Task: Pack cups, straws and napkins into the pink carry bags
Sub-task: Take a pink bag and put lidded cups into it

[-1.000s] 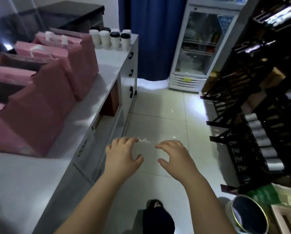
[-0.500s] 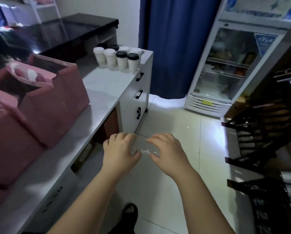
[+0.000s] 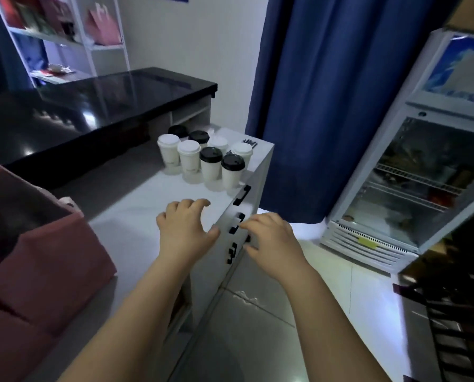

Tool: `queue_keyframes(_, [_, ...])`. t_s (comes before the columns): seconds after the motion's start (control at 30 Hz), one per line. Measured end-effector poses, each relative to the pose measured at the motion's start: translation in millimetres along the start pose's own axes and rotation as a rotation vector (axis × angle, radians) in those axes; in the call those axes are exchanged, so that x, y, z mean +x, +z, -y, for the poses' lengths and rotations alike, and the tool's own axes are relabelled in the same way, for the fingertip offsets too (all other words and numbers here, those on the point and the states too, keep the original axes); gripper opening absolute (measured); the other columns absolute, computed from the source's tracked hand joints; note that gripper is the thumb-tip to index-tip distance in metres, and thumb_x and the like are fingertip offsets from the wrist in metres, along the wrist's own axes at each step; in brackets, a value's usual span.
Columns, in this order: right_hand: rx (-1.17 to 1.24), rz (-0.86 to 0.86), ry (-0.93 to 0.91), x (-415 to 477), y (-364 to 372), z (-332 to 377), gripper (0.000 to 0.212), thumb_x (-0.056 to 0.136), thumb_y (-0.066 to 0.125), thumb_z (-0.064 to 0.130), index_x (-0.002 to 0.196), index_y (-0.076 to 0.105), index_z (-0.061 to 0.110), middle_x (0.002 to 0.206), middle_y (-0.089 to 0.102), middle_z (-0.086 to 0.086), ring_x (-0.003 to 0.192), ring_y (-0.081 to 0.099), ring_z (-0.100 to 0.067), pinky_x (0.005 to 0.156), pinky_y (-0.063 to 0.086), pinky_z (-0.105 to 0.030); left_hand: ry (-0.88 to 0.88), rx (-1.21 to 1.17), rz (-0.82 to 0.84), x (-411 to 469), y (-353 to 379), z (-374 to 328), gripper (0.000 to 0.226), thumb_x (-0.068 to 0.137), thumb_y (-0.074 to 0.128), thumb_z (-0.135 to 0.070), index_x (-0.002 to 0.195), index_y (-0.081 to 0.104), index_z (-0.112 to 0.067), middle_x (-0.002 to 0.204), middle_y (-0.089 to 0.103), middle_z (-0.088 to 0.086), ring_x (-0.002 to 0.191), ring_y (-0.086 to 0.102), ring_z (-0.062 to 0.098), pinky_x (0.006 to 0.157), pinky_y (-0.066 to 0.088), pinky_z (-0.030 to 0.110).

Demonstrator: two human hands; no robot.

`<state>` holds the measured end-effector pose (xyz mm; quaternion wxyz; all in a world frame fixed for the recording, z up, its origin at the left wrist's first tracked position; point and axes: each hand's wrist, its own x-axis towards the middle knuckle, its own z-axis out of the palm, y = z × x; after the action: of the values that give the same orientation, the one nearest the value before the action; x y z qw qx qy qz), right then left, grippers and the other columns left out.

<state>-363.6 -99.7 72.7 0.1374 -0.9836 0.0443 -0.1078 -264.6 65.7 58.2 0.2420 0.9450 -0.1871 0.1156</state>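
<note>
Several white paper cups (image 3: 189,159) with white or black lids stand in a cluster at the far end of the white counter (image 3: 136,230). A small dark bundle, perhaps straws (image 3: 249,142), lies behind them near the counter's corner. An open pink carry bag (image 3: 45,260) stands on the counter at the near left. My left hand (image 3: 185,230) hovers over the counter's right edge, fingers spread and empty, short of the cups. My right hand (image 3: 271,239) is beside it, in front of the drawer handles, fingers spread and empty.
A black countertop (image 3: 98,103) runs behind the white counter. White shelves (image 3: 65,42) with another pink bag stand at the back left. A blue curtain (image 3: 326,92) and a glass-door fridge (image 3: 423,188) stand to the right. A dark rack (image 3: 456,321) lines the right side.
The view has swung up and moved along the counter toward the cups. Both hands have risen and advanced, the left now over the counter's edge. Most pink bags have slipped out of view.
</note>
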Motion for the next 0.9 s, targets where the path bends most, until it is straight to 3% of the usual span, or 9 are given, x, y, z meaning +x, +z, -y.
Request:
queue_keyframes(0.27, [0.226,-0.017,-0.256,157,23,-14,0.037,0.086,0.066,0.024,0.123,0.063,0.026,0.122,0.059,0.010,0.121,0.044,-0.015,0.105,0.034,-0.034,-0.233,0.064,-0.216,97,14,36,0.050,0.075,0.066,-0.046,0.122,0.057,-0.032,0.121,0.060,-0.006,0.119,0.044,0.025,0.096,0.034,0.044])
queue_keyframes(0.57, [0.343,0.137,-0.765,306,64,29,0.033,0.084,0.070,0.019,0.116,0.067,0.020,0.111,0.065,0.007,0.112,0.052,-0.020,0.097,0.041,-0.037,-0.633,0.184,-0.407,131,13,59,0.048,0.076,0.067,-0.042,0.123,0.059,-0.031,0.120,0.060,-0.008,0.118,0.046,0.022,0.096,0.037,0.041])
queue_keyframes(0.77, [0.474,0.279,-1.063,312,97,80,0.032,0.085,0.070,0.019,0.116,0.067,0.020,0.113,0.066,0.006,0.113,0.052,-0.018,0.095,0.044,-0.033,-0.809,0.262,-0.663,98,-24,54,0.043,0.077,0.073,-0.028,0.119,0.064,-0.022,0.116,0.063,-0.005,0.113,0.053,0.023,0.103,0.037,0.041])
queue_keyframes(0.9, [0.510,0.404,-1.212,297,109,122,0.035,0.088,0.065,0.017,0.123,0.064,0.020,0.119,0.063,0.004,0.117,0.049,-0.018,0.098,0.042,-0.033,-0.940,0.406,-0.777,59,-46,49,0.042,0.075,0.070,-0.029,0.115,0.065,-0.023,0.112,0.064,-0.004,0.107,0.053,0.025,0.088,0.043,0.041])
